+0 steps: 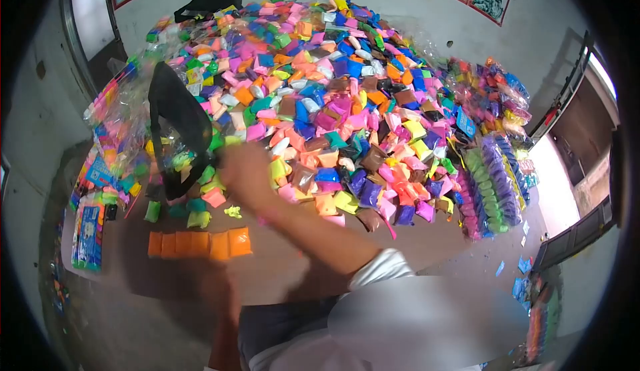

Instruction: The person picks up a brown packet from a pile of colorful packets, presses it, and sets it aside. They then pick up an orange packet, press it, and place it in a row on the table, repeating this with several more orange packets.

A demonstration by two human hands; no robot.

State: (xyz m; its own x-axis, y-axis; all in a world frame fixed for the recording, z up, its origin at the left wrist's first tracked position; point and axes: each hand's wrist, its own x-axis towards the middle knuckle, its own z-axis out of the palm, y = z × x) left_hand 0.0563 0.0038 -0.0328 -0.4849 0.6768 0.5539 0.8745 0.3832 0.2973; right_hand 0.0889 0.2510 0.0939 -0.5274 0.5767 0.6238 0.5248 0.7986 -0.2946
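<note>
A row of orange packets (pixel 199 244) lies on the brown table (pixel 427 246), the left hand (pixel 217 272) at its near edge, fingers too blurred to tell spread or grip. The blurred right hand (pixel 244 174) is beside the heaped colored packets (pixel 347 118); its finger opening and hold cannot be told. Blue labels (pixel 87 234) carry unreadably small print.

with the middle of the table (pixel 433 254) as clock centre, a heap of packets (pixel 333 104) spreads towards ten, twelve and two, a row of packets (pixel 197 244) lies before it at eight, a bundle (pixel 87 234) rests farther out towards nine, bagged strips (pixel 493 181) lie at three, and scraps (pixel 523 268) lie on the floor (pixel 487 284) at four.
</note>
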